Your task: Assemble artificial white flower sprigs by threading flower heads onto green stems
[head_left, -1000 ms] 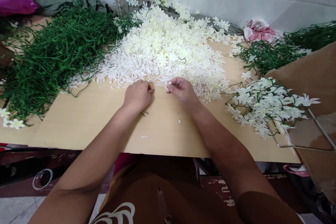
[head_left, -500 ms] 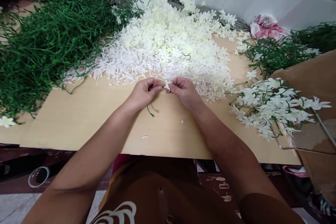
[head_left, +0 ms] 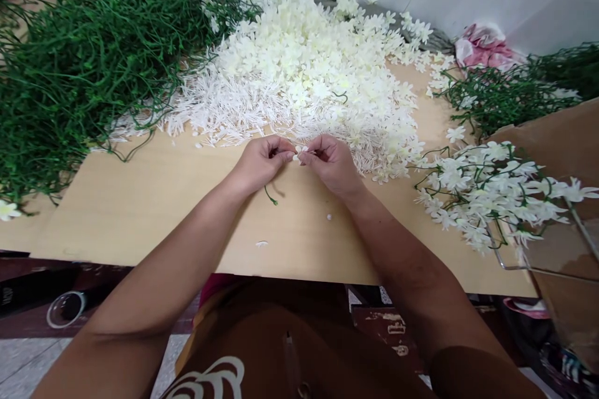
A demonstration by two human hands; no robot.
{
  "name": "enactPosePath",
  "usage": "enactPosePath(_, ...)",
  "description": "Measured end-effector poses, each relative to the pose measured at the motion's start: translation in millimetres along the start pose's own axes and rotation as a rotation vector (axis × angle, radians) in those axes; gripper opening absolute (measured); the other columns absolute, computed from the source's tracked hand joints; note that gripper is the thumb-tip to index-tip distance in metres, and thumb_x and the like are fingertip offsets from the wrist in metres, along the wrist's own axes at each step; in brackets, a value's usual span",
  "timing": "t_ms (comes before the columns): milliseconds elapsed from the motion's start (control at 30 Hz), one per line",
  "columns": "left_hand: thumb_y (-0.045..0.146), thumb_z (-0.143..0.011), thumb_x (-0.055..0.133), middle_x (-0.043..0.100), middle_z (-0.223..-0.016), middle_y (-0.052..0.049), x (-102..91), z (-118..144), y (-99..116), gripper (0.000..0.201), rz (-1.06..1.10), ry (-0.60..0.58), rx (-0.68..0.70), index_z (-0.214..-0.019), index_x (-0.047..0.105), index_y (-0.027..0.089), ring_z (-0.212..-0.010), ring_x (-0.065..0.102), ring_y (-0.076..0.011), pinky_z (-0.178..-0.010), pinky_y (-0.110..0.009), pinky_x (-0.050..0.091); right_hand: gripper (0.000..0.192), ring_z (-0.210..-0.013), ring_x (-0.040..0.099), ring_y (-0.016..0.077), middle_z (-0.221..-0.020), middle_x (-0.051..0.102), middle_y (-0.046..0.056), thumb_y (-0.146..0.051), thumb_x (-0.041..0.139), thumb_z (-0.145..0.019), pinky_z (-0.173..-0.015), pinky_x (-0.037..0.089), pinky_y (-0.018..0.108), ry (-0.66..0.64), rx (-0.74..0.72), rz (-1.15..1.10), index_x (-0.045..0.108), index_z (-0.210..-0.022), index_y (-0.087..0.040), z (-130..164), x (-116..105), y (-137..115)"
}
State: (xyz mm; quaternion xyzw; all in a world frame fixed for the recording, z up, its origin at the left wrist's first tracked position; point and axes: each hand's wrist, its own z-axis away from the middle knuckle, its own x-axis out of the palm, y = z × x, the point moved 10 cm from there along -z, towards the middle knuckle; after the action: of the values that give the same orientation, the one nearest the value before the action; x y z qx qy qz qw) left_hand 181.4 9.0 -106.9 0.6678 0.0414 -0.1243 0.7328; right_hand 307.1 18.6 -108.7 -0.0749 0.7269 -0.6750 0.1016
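My left hand [head_left: 262,162] pinches a thin green stem [head_left: 270,195] whose lower end hangs below the palm over the wooden board [head_left: 140,212]. My right hand [head_left: 330,162] pinches a small white flower head [head_left: 298,153] right against the stem's tip. Both hands meet just in front of a big heap of loose white flower heads [head_left: 304,68], with white stamen pieces [head_left: 219,112] spread along its near edge.
A large pile of bare green stems [head_left: 88,56] fills the left. Finished flowered sprigs [head_left: 491,187] lie at the right beside a brown cardboard box [head_left: 561,149], with more green stems [head_left: 505,93] and a pink bag [head_left: 484,47] behind. Small white bits lie on the board.
The hands came together: a flower head taken from the heap's edge now touches the stem tip. The stem's lower end shows below the left hand. The view drifted slightly.
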Motion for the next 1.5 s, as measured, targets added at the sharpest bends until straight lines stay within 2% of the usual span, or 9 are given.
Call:
enactPosePath(300, 0.015, -0.07, 0.058, 0.06, -0.065, 0.001, 1.6, -2, -4, 0.003, -0.021, -0.022, -0.031, -0.069, 0.061, 0.014, -0.063, 0.051, -0.0107, -0.065, -0.025, 0.04, 0.029, -0.063, 0.055, 0.0107, -0.065, 0.06, -0.003, -0.04, 0.076, -0.067, -0.063, 0.045, 0.028, -0.062, 0.001, 0.005, 0.055, -0.069, -0.02, 0, 7, 5)
enactPosePath(600, 0.013, -0.068, 0.059, 0.055, -0.059, 0.003, 3.3, -2, -1, 0.005, 0.006, -0.026, -0.037, -0.064, 0.057, 0.015, -0.059, 0.048, -0.0098, -0.061, -0.025, 0.039, 0.038, -0.061, 0.051, 0.0089, -0.065, 0.058, -0.004, -0.043, 0.084, -0.057, -0.06, 0.044, 0.026, -0.069, 0.034, -0.023, 0.055, -0.067, -0.02, -1, 7, 6)
enactPosePath(700, 0.016, -0.068, 0.06, 0.057, -0.061, 0.002, 2.5, -2, 0, 0.002, 0.031, -0.017, -0.04, -0.068, 0.058, 0.015, -0.06, 0.049, -0.01, -0.061, -0.025, 0.039, 0.039, -0.063, 0.053, 0.0094, -0.066, 0.058, -0.004, -0.045, 0.084, -0.058, -0.062, 0.045, 0.026, -0.05, 0.026, -0.055, 0.056, -0.069, -0.02, 0, 6, 5)
enactPosePath(800, 0.024, -0.072, 0.061, 0.059, -0.064, 0.001, -0.2, -2, -2, 0.009, -0.068, -0.004, -0.042, -0.073, 0.061, 0.015, -0.06, 0.049, -0.0111, -0.061, -0.025, 0.037, 0.04, -0.064, 0.055, 0.0102, -0.066, 0.059, -0.004, -0.051, 0.082, -0.06, -0.064, 0.048, 0.027, -0.019, 0.016, -0.071, 0.057, -0.071, -0.021, 0, 2, 4)
enactPosePath(900, 0.033, -0.08, 0.054, 0.059, -0.063, 0.0, 4.0, -3, -1, 0.023, -0.259, -0.066, 0.0, -0.067, 0.062, 0.016, -0.062, 0.049, -0.0131, -0.063, -0.027, 0.036, 0.041, -0.062, 0.057, 0.0105, -0.066, 0.06, -0.004, -0.052, 0.081, -0.06, -0.065, 0.051, 0.028, -0.014, 0.019, -0.093, 0.056, -0.072, -0.021, 0, 2, 4)
enactPosePath(967, 0.034, -0.084, 0.049, 0.059, -0.063, 0.0, 7.5, -2, 2, 0.028, -0.296, -0.107, 0.029, -0.064, 0.059, 0.017, -0.063, 0.05, -0.0137, -0.065, -0.027, 0.035, 0.041, -0.061, 0.058, 0.0102, -0.065, 0.061, -0.004, -0.05, 0.083, -0.059, -0.066, 0.053, 0.029, -0.02, 0.026, -0.112, 0.057, -0.071, -0.021, 0, 4, 3)
enactPosePath(1233, 0.027, -0.087, 0.046, 0.04, -0.054, 0.003, 15.6, 4, 5, 0.032, -0.094, -0.179, -0.002, -0.057, 0.045, 0.018, -0.053, 0.035, -0.0103, -0.056, -0.026, 0.028, 0.038, -0.064, 0.06, 0.0108, -0.066, 0.063, -0.004, -0.043, 0.087, -0.054, -0.071, 0.053, 0.029, -0.043, 0.059, -0.153, 0.059, -0.068, -0.021, 3, 8, 3)
enactPosePath(1500, 0.03, -0.085, 0.05, 0.036, -0.051, 0.004, 18.2, 9, 6, 0.035, 0.014, -0.243, 0.0, -0.053, 0.043, 0.019, -0.05, 0.03, -0.0096, -0.057, -0.026, 0.028, 0.034, -0.063, 0.058, 0.0108, -0.064, 0.064, -0.003, -0.04, 0.087, -0.056, -0.071, 0.051, 0.03, -0.151, 0.098, -0.122, 0.061, -0.065, -0.02, 5, 13, 6)
